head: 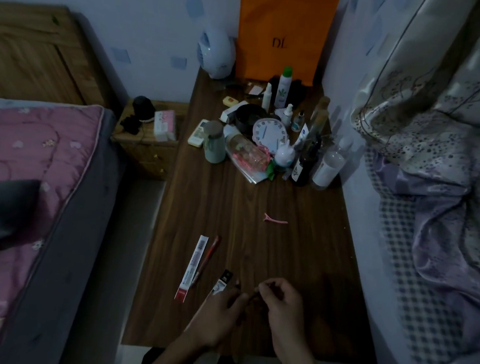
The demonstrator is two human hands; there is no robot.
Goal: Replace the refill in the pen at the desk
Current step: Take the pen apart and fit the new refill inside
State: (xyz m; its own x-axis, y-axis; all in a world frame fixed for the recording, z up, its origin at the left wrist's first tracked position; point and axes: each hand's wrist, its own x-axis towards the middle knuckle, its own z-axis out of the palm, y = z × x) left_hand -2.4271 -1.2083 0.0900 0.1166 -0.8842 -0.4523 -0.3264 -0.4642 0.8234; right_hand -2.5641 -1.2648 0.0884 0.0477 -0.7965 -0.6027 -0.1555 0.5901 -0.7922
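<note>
Wooden counter (300, 246), both hands working a dark pen (252, 296).
Left hand (221, 316) and right hand (281, 303) pinched it between them; packaged refill (192, 266) lay unopened, swap seemingly unfinished.

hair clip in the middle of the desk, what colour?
Pink. The hair clip shows clearly in the head view, lying alone on the dark wood desk.

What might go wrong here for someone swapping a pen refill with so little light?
The room is dim, and the left hand and right hand work a small dark pen over the dark desk; a dropped part could be hard to spot. The red pen and white refill packet lie close beside the left hand, so it could knock them away.
</note>
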